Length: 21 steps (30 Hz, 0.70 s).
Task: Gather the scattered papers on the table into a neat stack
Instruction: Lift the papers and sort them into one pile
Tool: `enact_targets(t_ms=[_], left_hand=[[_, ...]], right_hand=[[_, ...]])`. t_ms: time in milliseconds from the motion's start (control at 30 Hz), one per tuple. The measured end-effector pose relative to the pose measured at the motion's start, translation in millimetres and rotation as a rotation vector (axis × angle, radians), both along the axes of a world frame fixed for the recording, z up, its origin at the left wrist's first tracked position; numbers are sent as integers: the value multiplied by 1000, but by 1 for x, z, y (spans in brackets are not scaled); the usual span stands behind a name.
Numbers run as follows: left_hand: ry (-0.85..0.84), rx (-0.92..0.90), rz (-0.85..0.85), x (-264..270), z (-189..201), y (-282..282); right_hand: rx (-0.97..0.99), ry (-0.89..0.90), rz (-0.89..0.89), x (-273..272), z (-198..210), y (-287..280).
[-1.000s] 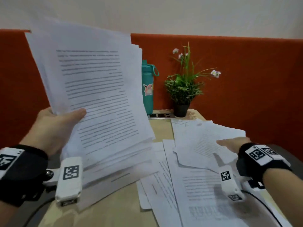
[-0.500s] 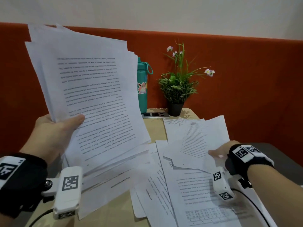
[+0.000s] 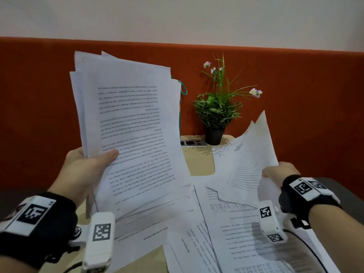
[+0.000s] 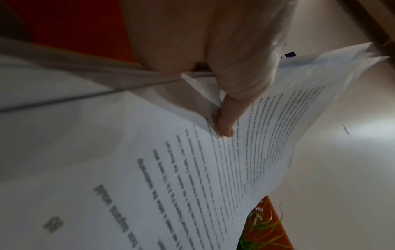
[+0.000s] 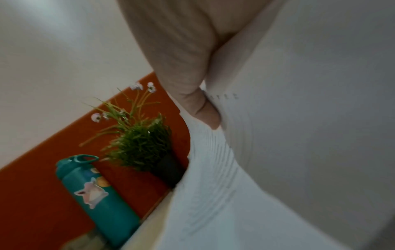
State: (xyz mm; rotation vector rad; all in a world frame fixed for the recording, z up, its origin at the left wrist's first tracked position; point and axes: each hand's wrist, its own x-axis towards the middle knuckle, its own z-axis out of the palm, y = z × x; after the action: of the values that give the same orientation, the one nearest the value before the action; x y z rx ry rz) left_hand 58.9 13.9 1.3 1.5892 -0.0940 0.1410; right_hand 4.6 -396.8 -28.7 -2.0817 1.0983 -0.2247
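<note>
Above the pale wooden table (image 3: 199,164): left hand (image 3: 86,166) pinching a raised bundle of printed white sheets (image 3: 130,134); right hand (image 3: 279,173) gripping one curling printed page (image 3: 248,160), likely to add; loose printed pages (image 3: 226,233) beneath.

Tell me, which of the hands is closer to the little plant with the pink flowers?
Right. The right hand lifts a sheet just right of the potted plant; the left hand grips the paper bundle far to its left.

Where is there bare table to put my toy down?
Bare table shows in a patch between the held stack and the lifted sheet, just in front of the plant pot. A second strip shows at the near edge, left of the loose papers. The right side is crowded with overlapping sheets.
</note>
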Motion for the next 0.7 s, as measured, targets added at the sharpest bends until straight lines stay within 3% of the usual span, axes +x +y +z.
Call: enact_targets(t_ms=[267,333,433,500,567,700], left_hand=[[122,-122,48,12,-13,3],[163,-157,68,17,-20,5],[211,-169,72,19,-29,7],[242,-169,57,19,-35,9],[282,-167,50,19,-41,12],[373,-141,75,19,-60,19]], right_hand=[[47,-547,437,-54,103,29],[168,-664,575,-66,123,37],[543,-743,690,-67,131,55],[672,-714,667,-57,112,70],[717,-538,679,-44,76,90],[470,-142,643,-13,10,103]])
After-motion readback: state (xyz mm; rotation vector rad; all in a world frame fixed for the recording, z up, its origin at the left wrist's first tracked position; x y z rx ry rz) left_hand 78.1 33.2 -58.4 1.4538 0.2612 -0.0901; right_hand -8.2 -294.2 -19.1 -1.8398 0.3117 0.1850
